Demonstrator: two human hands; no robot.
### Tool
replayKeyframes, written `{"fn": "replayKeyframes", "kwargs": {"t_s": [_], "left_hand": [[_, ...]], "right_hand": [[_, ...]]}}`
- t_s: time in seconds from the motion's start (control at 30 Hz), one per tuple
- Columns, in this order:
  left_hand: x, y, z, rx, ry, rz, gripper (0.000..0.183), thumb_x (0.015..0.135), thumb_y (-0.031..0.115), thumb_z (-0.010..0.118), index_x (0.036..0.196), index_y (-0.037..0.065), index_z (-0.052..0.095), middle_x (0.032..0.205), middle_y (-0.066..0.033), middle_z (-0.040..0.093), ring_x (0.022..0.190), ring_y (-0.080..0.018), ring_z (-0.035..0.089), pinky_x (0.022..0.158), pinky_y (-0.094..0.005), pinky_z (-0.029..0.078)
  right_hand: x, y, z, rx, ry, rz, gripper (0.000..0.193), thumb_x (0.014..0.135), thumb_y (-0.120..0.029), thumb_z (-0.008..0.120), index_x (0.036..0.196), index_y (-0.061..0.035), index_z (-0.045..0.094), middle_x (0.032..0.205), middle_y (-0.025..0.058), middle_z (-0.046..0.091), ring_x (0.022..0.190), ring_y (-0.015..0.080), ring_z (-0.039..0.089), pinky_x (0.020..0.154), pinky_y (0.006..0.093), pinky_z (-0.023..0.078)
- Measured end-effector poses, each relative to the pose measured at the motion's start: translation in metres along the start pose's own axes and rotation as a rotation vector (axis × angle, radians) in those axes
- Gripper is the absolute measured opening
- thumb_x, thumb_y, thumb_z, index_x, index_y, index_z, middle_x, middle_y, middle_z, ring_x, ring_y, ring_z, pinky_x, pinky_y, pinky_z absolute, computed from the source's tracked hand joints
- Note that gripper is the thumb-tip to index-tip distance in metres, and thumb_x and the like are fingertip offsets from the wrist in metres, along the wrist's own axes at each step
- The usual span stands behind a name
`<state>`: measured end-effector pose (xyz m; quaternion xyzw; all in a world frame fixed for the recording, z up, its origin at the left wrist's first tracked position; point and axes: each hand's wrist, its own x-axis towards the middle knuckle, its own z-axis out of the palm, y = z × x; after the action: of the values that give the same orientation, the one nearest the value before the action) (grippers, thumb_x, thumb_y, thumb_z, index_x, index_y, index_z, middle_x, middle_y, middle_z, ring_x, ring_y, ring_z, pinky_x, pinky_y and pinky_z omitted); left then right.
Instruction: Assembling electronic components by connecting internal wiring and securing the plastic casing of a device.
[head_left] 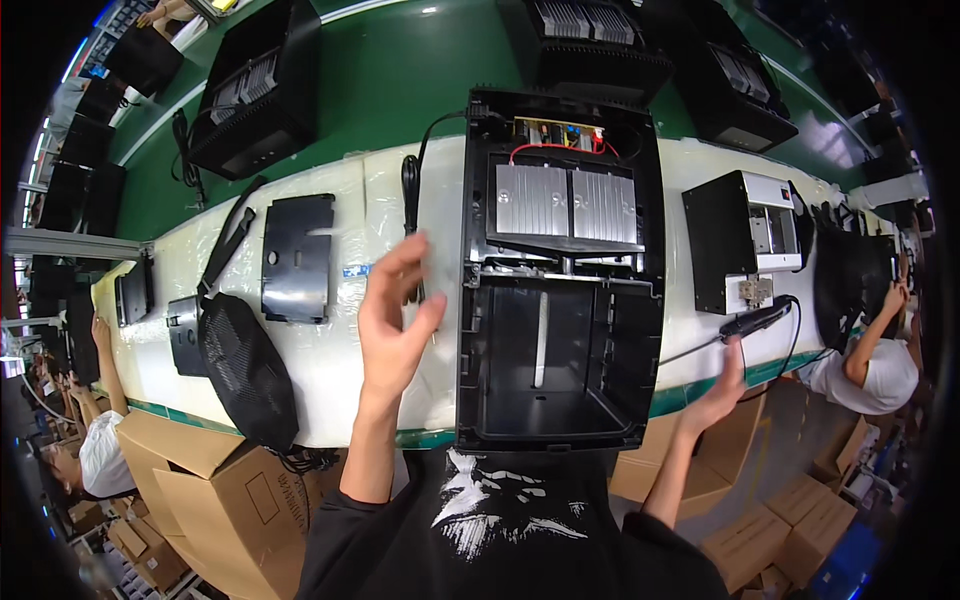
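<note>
My left hand (395, 325) is raised over the white padded worktop, left of a tall black housing (632, 370). Its fingers and thumb are apart with nothing between them. My right hand (715, 395) is at the worktop's near edge, right of the housing. Its fingers stretch up to a black corded electric screwdriver (757, 318), whose long thin bit points left; the grip does not close round it. Two ribbed silver metal blocks (566, 205) fill the housing's upper half, below a small circuit board (560, 133) with a red wire. The lower half is an open black compartment.
A black plate (298, 258) and a black mesh bag (245, 360) lie left. A black-and-silver boxy unit (745, 240) stands right. More housings (262, 85) line the green conveyor (420, 75). Cardboard boxes (220, 500) flank me; a co-worker (875, 370) is at right.
</note>
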<state>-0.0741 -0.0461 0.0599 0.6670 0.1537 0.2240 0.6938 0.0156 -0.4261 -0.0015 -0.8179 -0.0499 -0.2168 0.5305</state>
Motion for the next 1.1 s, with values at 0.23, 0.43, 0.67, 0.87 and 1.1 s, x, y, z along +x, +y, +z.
{"fn": "replayKeyframes", "kwargs": {"t_s": [0.23,0.43,0.67,0.87,1.1], "left_hand": [[0.036,-0.061,0.002,0.515,0.073,-0.057,0.06,0.08,-0.003,0.052,0.138,-0.005,0.033,0.135,-0.0235,0.044,0.126,-0.0307,0.044,0.105,-0.0332,0.032],[0.012,-0.023,0.021,-0.408,-0.071,-0.3,0.071,0.093,0.042,0.035,0.146,0.0,0.013,0.147,-0.0196,0.027,0.136,-0.0254,0.028,0.111,-0.0341,0.019],[-0.002,-0.031,0.018,-0.878,-0.24,-0.555,0.054,0.075,0.007,0.053,0.127,-0.002,0.044,0.117,-0.0144,0.057,0.106,-0.0248,0.057,0.094,-0.035,0.046],[0.006,-0.008,0.057,-1.124,-0.07,0.13,0.051,0.095,0.032,0.037,0.138,0.004,0.034,0.139,-0.0129,0.04,0.126,-0.0252,0.041,0.107,-0.0425,0.033],[0.101,0.007,0.041,-1.488,-0.381,-0.049,0.057,0.096,0.042,0.032,0.134,0.0,0.038,0.14,-0.0152,0.039,0.131,-0.0272,0.035,0.109,-0.0452,0.03]], "right_hand": [[-0.108,-0.073,0.073,0.571,-0.115,0.046,0.078,0.091,-0.054,0.025,0.128,0.0127,0.041,0.127,0.0237,0.049,0.119,0.0309,0.047,0.101,0.0396,0.037],[-0.074,-0.093,0.09,0.525,0.053,0.092,0.078,0.089,-0.053,0.022,0.125,0.0127,0.043,0.115,0.0211,0.057,0.101,0.0313,0.058,0.086,0.0405,0.049],[0.033,-0.24,0.085,-0.084,-0.275,-0.832,0.051,0.076,-0.032,0.052,0.1,0.0119,0.063,0.097,0.0246,0.065,0.096,0.0356,0.064,0.083,0.0401,0.052],[0.028,-0.314,0.157,-0.197,-0.209,-0.995,0.051,0.071,-0.041,0.069,0.086,0.0073,0.063,0.088,0.0199,0.065,0.085,0.03,0.065,0.078,0.0346,0.052],[0.007,-0.369,0.204,0.584,-0.247,-1.22,0.019,0.075,-0.012,0.064,0.089,0.0012,0.061,0.096,0.0136,0.064,0.09,0.0263,0.062,0.081,0.0386,0.051]]}}
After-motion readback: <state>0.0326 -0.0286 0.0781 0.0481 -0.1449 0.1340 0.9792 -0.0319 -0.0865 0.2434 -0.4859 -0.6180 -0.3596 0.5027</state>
